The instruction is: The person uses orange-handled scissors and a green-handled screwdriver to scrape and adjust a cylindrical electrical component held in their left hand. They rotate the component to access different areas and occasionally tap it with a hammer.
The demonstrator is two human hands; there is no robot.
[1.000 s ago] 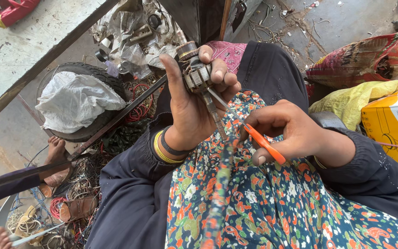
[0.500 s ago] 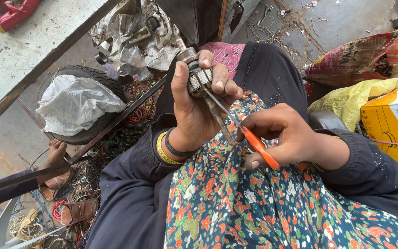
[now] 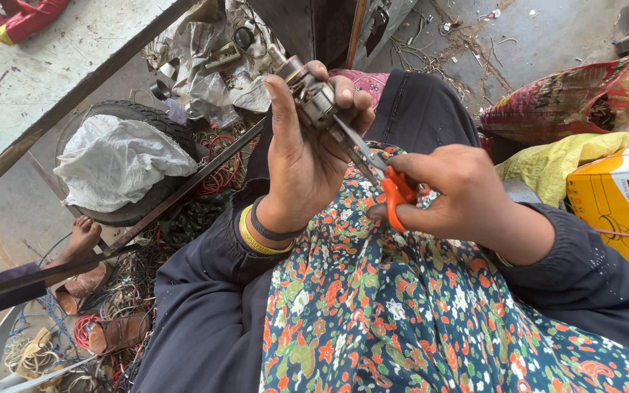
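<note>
Bare concrete floor (image 3: 569, 29), dusty, littered with wire scraps, in daylight. Left: old tyre (image 3: 121, 211) holding crumpled white plastic sack (image 3: 121, 156); tangled wires (image 3: 52, 342) beside sandals (image 3: 114, 333). Right: yellow cardboard box (image 3: 620, 211), patterned cloth bundle (image 3: 576, 102).

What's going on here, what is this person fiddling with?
A seated person holds a small metal part up in the left hand. The right hand holds orange-handled scissors, blades pointed into that part. Tangled wires and a white bag on a tyre lie on the ground nearby.
</note>
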